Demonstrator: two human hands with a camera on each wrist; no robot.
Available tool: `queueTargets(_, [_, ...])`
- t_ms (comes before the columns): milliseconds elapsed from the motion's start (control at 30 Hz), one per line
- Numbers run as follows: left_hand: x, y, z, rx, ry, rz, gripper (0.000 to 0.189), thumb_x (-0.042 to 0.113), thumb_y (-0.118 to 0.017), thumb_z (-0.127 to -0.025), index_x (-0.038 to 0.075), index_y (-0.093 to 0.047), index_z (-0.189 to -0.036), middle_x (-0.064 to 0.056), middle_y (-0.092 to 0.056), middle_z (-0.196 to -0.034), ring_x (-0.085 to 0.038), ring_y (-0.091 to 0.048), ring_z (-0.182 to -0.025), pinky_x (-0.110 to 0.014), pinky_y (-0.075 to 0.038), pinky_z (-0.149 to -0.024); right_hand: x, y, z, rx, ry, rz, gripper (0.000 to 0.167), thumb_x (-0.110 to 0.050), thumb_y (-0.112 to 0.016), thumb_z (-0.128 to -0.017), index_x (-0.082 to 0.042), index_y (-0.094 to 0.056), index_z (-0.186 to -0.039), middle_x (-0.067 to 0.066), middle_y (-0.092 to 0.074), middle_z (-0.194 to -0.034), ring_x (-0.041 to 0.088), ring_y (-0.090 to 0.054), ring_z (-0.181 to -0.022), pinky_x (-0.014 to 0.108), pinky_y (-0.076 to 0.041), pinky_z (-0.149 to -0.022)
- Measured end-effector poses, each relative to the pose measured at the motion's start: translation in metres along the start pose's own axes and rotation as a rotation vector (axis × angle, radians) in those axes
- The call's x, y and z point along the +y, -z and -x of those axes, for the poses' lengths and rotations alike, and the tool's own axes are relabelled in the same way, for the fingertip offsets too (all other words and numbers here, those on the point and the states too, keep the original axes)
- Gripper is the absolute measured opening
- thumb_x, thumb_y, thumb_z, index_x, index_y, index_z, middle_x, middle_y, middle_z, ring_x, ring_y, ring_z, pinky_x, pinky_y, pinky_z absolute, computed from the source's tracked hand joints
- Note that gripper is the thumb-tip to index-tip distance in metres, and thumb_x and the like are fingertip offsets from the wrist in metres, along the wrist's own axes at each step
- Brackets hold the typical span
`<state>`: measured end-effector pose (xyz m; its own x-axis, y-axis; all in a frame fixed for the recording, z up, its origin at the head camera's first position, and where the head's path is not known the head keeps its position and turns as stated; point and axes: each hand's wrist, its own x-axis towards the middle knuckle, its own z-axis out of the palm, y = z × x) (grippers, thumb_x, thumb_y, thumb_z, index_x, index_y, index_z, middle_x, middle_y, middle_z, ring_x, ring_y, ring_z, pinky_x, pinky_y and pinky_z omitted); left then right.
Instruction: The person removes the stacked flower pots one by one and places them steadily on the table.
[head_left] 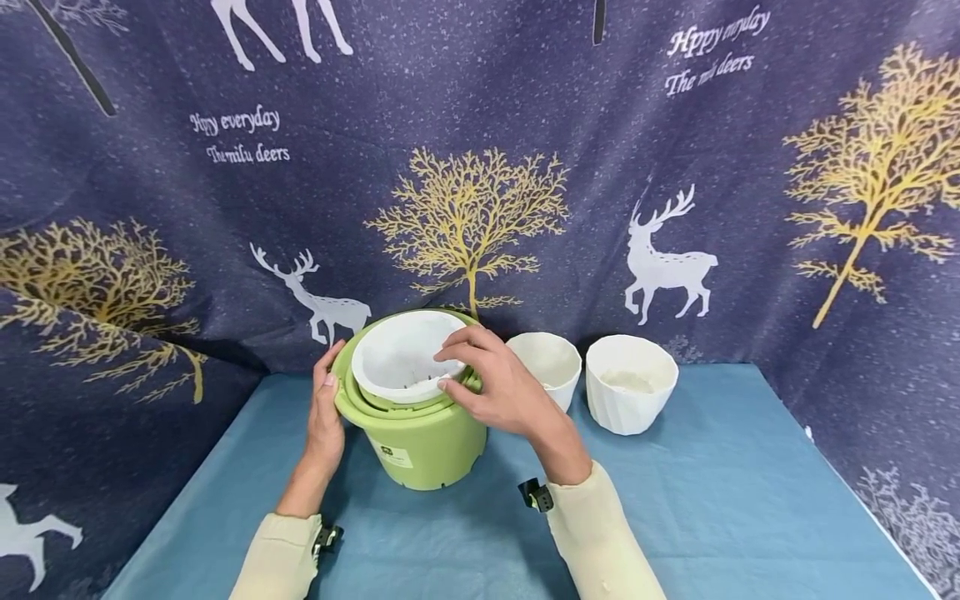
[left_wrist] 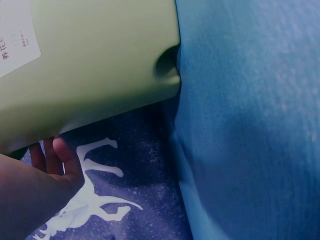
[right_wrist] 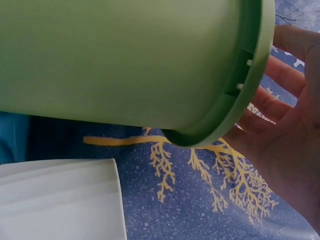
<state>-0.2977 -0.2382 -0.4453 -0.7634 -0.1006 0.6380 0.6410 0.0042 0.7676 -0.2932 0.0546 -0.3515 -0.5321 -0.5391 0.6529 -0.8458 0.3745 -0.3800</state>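
Observation:
A large green flowerpot [head_left: 423,450] with a pale label stands upright on the table. Nested in its mouth are another green rim and, on top, a smooth white pot [head_left: 405,350], slightly tilted. My left hand [head_left: 326,417] grips the green pot's left rim, thumb towards me; its fingers [left_wrist: 52,150] lie against the outer wall. Over the right side of the white pot hovers my right hand [head_left: 498,383], fingers loosely bent and spread, thumb tip close above the rim. The right wrist view has these fingers [right_wrist: 280,75] apart beside the green rim.
Two white fluted pots stand right of the green one: a nearer pot [head_left: 543,362], partly behind my right hand, and another pot [head_left: 630,408] farther right. A blue cloth [head_left: 720,500] covers the table. Behind hangs a dark curtain [head_left: 562,108] printed with deer and trees.

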Motion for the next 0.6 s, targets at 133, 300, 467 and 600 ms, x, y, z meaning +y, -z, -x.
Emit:
queueTargets(133, [0.0, 0.0, 0.0, 0.002, -0.002, 0.005, 0.056, 0.021, -0.028, -0.113, -0.006, -0.03, -0.162, -0.019, -0.037, -0.164, -0.01, -0.042, -0.147, -0.018, -0.032, -0.117, 0.0, -0.003, -0.002, 0.003, 0.021, -0.007, 0.024, -0.016, -0.076, -0.098, -0.008, -0.076, -0.12, 0.006, -0.063, -0.129, 0.02, -0.058, -0.125, 0.037, -0.047, -0.11])
queueTargets(300, [-0.001, 0.001, 0.0, 0.005, 0.005, 0.011, 0.056, 0.021, -0.028, -0.113, -0.006, -0.03, -0.162, -0.017, -0.038, -0.164, -0.01, -0.042, -0.147, -0.018, -0.032, -0.117, -0.001, -0.006, -0.004, -0.003, 0.02, -0.013, 0.024, -0.019, -0.076, -0.099, -0.011, -0.076, -0.121, 0.004, -0.062, -0.129, 0.019, -0.057, -0.126, 0.036, -0.047, -0.109])
queueTargets(467, [-0.002, 0.002, -0.001, 0.007, 0.013, 0.001, 0.056, 0.021, -0.028, -0.113, -0.004, -0.03, -0.163, -0.016, -0.038, -0.164, -0.01, -0.042, -0.147, -0.018, -0.032, -0.117, -0.002, -0.01, -0.006, -0.025, 0.002, -0.014, 0.024, -0.023, -0.076, -0.1, -0.013, -0.076, -0.122, 0.002, -0.061, -0.13, 0.018, -0.057, -0.126, 0.036, -0.047, -0.109])
queueTargets(600, [-0.003, 0.002, -0.001, 0.005, 0.013, 0.0, 0.056, 0.021, -0.028, -0.113, -0.004, -0.031, -0.163, -0.017, -0.037, -0.164, -0.01, -0.042, -0.146, -0.018, -0.031, -0.118, -0.004, -0.012, -0.007, -0.038, -0.012, -0.021, 0.026, -0.026, -0.076, -0.1, -0.014, -0.076, -0.123, 0.001, -0.061, -0.13, 0.017, -0.057, -0.125, 0.036, -0.047, -0.109])
